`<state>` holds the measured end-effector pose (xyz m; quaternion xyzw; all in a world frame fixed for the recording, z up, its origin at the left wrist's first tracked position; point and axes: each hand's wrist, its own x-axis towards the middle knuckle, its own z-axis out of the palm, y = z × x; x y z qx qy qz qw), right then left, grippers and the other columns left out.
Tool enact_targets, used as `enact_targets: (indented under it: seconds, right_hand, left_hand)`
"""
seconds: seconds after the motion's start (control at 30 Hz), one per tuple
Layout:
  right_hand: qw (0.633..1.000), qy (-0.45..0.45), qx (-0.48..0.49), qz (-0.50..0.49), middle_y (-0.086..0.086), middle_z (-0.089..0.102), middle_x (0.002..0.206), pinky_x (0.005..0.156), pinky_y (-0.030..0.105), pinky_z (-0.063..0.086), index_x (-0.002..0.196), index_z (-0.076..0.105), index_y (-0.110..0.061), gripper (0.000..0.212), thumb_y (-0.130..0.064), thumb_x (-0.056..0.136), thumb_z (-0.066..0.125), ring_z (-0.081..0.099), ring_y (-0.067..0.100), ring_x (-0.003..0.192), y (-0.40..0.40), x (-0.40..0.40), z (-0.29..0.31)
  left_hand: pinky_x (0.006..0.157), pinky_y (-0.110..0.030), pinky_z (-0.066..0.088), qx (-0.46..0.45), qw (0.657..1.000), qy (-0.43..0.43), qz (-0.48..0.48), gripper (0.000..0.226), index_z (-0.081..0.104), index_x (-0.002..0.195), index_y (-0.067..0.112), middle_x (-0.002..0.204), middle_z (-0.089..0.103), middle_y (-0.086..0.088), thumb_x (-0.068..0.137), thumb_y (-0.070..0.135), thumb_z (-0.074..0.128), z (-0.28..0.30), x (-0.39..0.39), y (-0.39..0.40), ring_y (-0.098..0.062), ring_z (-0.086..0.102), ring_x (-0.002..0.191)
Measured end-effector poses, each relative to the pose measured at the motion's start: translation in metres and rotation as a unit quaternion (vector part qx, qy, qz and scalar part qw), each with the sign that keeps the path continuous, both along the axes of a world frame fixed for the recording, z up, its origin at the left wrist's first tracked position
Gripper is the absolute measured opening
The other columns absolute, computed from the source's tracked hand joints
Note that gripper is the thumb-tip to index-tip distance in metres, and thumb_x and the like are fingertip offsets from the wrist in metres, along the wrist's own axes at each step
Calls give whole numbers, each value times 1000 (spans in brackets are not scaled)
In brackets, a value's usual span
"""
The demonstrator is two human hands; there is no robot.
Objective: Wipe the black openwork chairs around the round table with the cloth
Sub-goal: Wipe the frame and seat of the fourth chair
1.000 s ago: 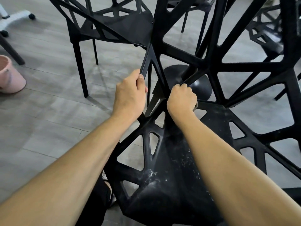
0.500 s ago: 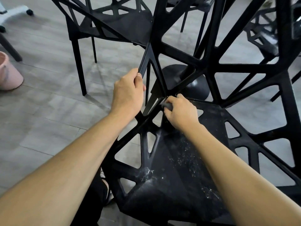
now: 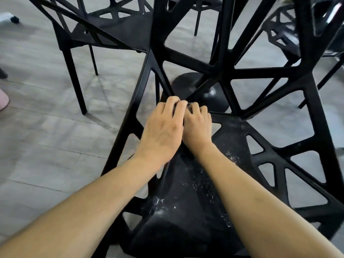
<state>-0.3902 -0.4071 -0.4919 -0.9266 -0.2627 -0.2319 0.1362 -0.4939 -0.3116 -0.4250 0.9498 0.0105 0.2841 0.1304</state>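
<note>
Both hands meet at the back corner of the near chair (image 3: 186, 211), a matte black plastic lattice of triangular openings whose seat is flecked with white dust. The left hand (image 3: 162, 133) lies over the right hand (image 3: 198, 125), fingers of both bent; whether they grip the cloth cannot be told, for it is hidden.

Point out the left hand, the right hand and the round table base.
left hand (image 3: 162, 131), head view, back of the hand.
right hand (image 3: 197, 125), head view, back of the hand.
round table base (image 3: 214, 99), head view, its domed top.

Head view, steeply down, close
</note>
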Motion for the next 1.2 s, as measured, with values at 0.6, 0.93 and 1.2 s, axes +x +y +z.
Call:
enact_targets:
  seconds: [0.6,0.93,1.2]
  right_hand:
    - [981,89,-51,-162,14,60,111,88,48,43,119,56,-13,45,-38,83,67,55,38,101,-93,24,-3]
    - [957,247,-88,126,0,65,113,93,46,46,117,65,-24,37,-33,81,57,57,28,109,-8,32,38]
    - [963,244,-97,63,12,63,114,90,45,41,117,51,-10,37,-24,85,63,56,36,106,17,19,41]
  left_hand:
    - [43,-26,9,123,963,208,119,15,55,94,13,85,56,-4,86,8,67,-41,1,-5,-17,27,52]
    - [62,-38,32,69,962,257,67,19,47,117,10,110,56,-12,98,5,45,-24,4,-1,-37,62,89]
    - [62,-36,28,44,972,224,51,17,47,107,11,104,54,-11,92,3,50,-33,0,-2,-33,58,88]
